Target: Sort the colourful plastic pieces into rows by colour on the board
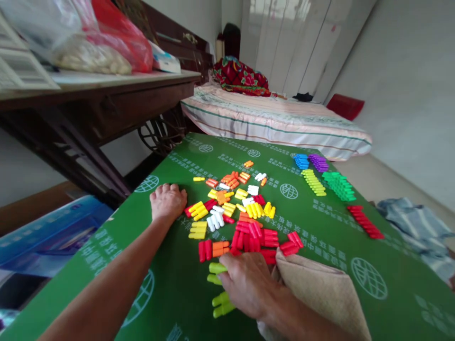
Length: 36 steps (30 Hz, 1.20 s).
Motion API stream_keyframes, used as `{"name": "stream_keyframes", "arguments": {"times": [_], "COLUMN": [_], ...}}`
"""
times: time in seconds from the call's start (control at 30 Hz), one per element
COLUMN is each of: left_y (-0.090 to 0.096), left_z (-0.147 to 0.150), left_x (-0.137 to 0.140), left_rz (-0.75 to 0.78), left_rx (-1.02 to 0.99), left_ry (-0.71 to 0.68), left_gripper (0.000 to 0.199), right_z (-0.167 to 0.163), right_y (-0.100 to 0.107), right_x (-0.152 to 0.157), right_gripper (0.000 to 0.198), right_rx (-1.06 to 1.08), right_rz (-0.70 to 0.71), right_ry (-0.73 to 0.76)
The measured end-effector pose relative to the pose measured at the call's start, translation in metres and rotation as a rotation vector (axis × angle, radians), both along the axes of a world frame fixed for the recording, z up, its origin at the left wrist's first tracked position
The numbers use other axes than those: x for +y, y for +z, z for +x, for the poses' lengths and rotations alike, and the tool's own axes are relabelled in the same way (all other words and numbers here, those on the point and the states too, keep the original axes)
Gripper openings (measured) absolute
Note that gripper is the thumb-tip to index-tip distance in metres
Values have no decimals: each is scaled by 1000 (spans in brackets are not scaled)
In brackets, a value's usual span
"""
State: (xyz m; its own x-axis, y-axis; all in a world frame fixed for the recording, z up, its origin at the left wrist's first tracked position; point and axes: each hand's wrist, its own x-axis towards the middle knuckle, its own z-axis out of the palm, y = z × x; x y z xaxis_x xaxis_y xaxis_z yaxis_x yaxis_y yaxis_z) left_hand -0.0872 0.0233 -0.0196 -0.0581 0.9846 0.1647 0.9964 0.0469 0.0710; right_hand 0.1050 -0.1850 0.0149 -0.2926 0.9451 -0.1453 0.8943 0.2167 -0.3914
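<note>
My left hand (167, 201) rests on the green board (170, 265), fingers loosely curled down with nothing visible in them. Beside its thumb lie red and yellow bullet-shaped plastic blocks (198, 210). My right hand (247, 284) is closed at the near side, over light-green bullet-shaped blocks (223, 310); its fingers grip one piece, partly hidden. A beige cloth bag (320, 289) lies under and right of that wrist. Just beyond the hand is a pile of red blocks (249, 237), with orange blocks (220, 247) to its left. White blocks (215, 219) mix in the middle.
Rows of blue (301, 161), purple (318, 163), lime (313, 183), green (339, 186) and red blocks (365, 221) stand along the board's right. A wooden table (142, 87) with bags is on the left. Beyond stands a bed (277, 118); blue-grey cloth (415, 222) lies at right.
</note>
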Motion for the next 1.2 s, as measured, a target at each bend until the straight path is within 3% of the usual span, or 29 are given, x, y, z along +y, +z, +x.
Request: {"name": "stream_keyframes", "arguments": {"times": [0.1, 0.23, 0.37, 0.5, 0.63, 0.77, 0.83, 1.0, 1.2], "left_y": [2, 5, 7, 8, 10, 12, 12, 11, 15], "left_z": [-3, -4, -4, -3, -2, -2, -3, -6, -2], "left_x": [3, 5, 6, 7, 8, 9, 10, 13, 13], "left_rz": [-22, -45, -60, -81, -99, -125, -135, -151, -173], "left_rx": [-13, -15, -10, -2, 9, 21, 32, 50, 71], "left_ry": [-13, -17, -17, -19, -17, -6, -3, 8, 29], "left_gripper": [58, 61, 62, 64, 66, 68, 69, 71, 77], "right_z": [31, 112, 198, 241, 246, 233, 222, 200, 213], "right_y": [-1, -14, -43, -70, -78, -69, -61, -45, -57], "right_x": [-1, 1, 0, -12, -26, -26, -18, 2, 7], "right_gripper": [12, 17, 20, 23, 25, 18, 25, 26, 28], "right_rx": [96, 154, -43, -210, -207, -224, -294, -445, -297], "right_rz": [225, 458, 518, 483, 470, 434, 386, 231, 301], "right_ry": [-115, -392, -625, -604, -552, -726, -799, -843, -858]}}
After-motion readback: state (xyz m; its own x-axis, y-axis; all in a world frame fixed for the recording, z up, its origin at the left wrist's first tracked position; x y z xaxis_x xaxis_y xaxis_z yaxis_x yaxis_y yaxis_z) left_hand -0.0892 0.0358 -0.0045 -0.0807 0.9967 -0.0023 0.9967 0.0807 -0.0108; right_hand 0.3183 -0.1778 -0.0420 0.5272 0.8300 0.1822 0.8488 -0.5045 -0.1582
